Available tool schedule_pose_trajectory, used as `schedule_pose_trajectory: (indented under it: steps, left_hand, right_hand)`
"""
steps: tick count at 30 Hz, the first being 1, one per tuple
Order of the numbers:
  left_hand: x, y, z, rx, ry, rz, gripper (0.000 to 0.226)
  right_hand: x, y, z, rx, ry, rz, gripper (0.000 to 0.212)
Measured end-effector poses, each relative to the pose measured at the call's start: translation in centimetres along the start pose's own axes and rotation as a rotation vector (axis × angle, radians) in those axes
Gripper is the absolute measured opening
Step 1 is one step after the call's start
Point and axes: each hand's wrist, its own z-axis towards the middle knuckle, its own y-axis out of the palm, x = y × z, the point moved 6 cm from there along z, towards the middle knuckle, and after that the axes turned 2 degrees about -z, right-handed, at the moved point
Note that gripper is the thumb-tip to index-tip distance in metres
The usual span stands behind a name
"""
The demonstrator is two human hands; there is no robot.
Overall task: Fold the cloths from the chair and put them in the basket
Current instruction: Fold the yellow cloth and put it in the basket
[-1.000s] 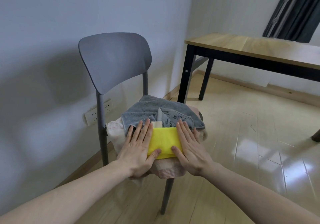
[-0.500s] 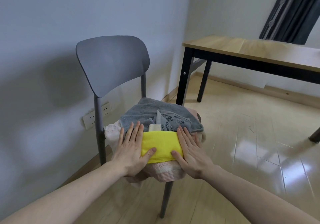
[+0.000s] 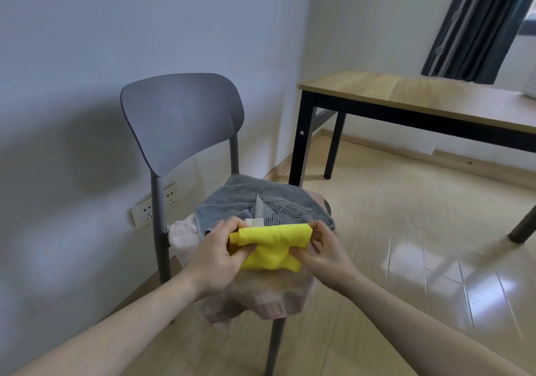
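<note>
Both hands, left hand (image 3: 216, 255) and right hand (image 3: 320, 249), are pinching the folded yellow cloth (image 3: 271, 245) at its ends above the chair (image 3: 179, 120) pile; loosening either pinch is risking the fold springing open.

Yellow cloth (image 3: 272, 249); grey towel (image 3: 240, 201); pink striped-hem towel (image 3: 269, 297); grey chair (image 3: 179, 120); wood-top black-legged table (image 3: 406, 91).

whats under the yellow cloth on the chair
Under the yellow cloth, which both hands hold, lies a pink towel draped over the chair's front edge. Behind it sits a grey towel. The seat itself is covered.
</note>
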Motion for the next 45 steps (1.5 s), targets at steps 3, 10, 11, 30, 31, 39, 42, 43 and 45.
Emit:
schedule_pose_trajectory:
  steps: [3, 10, 11, 30, 31, 39, 42, 43, 45]
  left_hand:
    - [2.2, -0.5, 1.3, 0.046, -0.058, -0.306, 0.006]
    - [1.3, 0.2, 12.2, 0.054, -0.390, -0.697, 0.038]
    - [1.6, 0.1, 14.2, 0.040, -0.380, -0.694, 0.040]
    - [11.3, 4.9, 38.9, -0.081, -0.293, -0.711, 0.026]
    - [12.8, 4.8, 39.7, -0.086, -0.307, -0.690, 0.025]
    - [30.2, 3.7, 45.6, -0.102, -0.363, -0.542, 0.043]
    - [37.3, 4.0, 47.3, -0.134, -0.403, -0.505, 0.051]
    - [39.6, 4.1, 47.8, -0.145, -0.415, -0.489, 0.051]
    - [44.2, 4.5, 48.8, -0.165, -0.424, -0.449, 0.055]
  right_hand:
    - [-2.0, -1.1, 1.0, 0.035, 0.042, 0.241, 0.048]
    - [-5.0, -5.6, 7.6, 0.069, 0.161, 0.464, 0.063]
    - [-5.3, -6.5, 8.9, 0.084, 0.166, 0.470, 0.056]
    - [-11.3, -24.9, 26.1, 0.466, 0.112, 0.397, 0.035]
    - [-12.5, -26.3, 26.1, 0.469, 0.128, 0.396, 0.036]
    - [-23.4, -40.1, 23.7, 0.486, 0.337, 0.385, 0.034]
    - [-27.2, -45.6, 22.2, 0.498, 0.422, 0.347, 0.038]
    - [-28.4, -47.3, 21.6, 0.504, 0.449, 0.349, 0.039]
    - [-30.9, -50.7, 20.6, 0.510, 0.485, 0.362, 0.039]
